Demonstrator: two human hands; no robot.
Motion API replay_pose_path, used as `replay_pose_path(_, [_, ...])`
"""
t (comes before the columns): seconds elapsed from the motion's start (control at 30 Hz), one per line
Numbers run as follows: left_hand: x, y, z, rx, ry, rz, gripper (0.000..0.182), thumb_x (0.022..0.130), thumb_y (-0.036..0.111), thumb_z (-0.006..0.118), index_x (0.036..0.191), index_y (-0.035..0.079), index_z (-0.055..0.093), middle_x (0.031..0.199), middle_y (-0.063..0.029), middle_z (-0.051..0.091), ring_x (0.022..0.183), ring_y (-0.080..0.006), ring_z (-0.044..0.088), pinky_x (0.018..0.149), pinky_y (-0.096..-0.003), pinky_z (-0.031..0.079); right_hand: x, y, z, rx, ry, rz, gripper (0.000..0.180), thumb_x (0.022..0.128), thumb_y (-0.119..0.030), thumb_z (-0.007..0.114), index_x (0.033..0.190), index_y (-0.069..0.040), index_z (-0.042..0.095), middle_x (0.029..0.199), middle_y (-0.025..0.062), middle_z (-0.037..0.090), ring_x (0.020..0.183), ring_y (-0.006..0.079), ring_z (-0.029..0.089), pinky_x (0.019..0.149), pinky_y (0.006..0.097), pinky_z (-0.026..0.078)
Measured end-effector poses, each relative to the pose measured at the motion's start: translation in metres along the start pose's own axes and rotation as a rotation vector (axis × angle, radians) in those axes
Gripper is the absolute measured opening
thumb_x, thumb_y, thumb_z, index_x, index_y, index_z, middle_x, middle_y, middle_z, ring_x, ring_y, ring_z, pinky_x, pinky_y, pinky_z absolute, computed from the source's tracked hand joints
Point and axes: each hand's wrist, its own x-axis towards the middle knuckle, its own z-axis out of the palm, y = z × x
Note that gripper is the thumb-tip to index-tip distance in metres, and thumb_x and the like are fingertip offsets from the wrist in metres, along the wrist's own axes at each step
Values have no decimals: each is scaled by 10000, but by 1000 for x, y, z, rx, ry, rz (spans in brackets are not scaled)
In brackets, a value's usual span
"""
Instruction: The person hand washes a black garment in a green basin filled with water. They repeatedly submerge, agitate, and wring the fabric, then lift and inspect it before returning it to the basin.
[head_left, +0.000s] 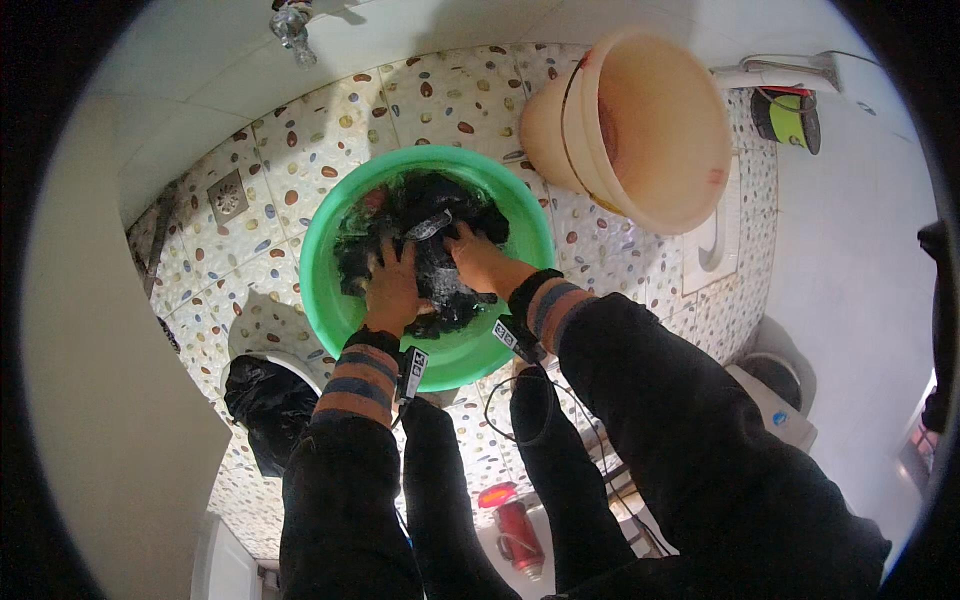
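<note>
A green plastic basin (320, 300) stands on the floor with water in it. Dark wet cloth (431, 191) lies in the water, with a grey printed patch (430, 225) near its middle and a reddish spot at the upper left. My left hand (394, 291) rests on the cloth, palm down and fingers spread. To its right, my right hand (478, 259) reaches into the cloth beside the patch; its fingertips are partly hidden, so its grip is unclear. Both striped cuffs are above the basin's near rim, each with a small wired device at the wrist.
A large cream bucket (664, 135) lies tilted at the upper right, next to a squat toilet (712, 247). Above the floor drain (227, 197), a tap (291, 34) juts from the wall. A bin with a black bag (270, 405) stands left; a red thermos flask (517, 536) is behind my legs.
</note>
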Motion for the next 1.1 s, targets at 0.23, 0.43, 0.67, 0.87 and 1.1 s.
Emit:
replay_pose_path(0.23, [33,-25,46,142,29,75,1003,663,305,821,1474,122,260,1523,-219,178,1325,-463,314,997,-575,396,29,16,15,-4,-40,-16,490,864,-52,503,1351,-21,470,1435,250,356,1301,398,393,1027,503,384])
replay_pose_path(0.43, [47,-28,45,94,-314,10,761,810,326,657,1448,73,330,1507,-211,263,1290,-430,386,1031,-541,364,67,36,55,-180,-246,-111,189,826,-59,557,870,16,725,1055,179,663,1070,326,584,893,462,484])
replay_pose_path(0.67, [-9,-4,33,12,338,80,529,858,263,616,1300,12,473,1300,-216,502,1149,-399,492,964,-491,412,-4,15,14,217,189,41,299,800,-65,587,1085,20,609,1198,185,577,1072,365,571,925,459,474])
replay_pose_path(0.87, [-87,51,31,-2094,-73,-412,679,883,540,581,1314,28,470,1333,-173,495,1231,-351,451,1013,-509,364,-100,-1,-13,456,409,-36,482,749,-41,601,1204,75,497,1199,251,514,1084,433,499,915,476,426])
replay_pose_path(1.1, [-90,75,52,-2441,-55,145,592,963,501,451,1383,88,392,1293,-75,534,1210,-250,490,1060,-411,369,-186,-45,-29,677,514,-143,574,772,-79,625,1282,82,416,1178,301,481,1114,449,463,965,468,379])
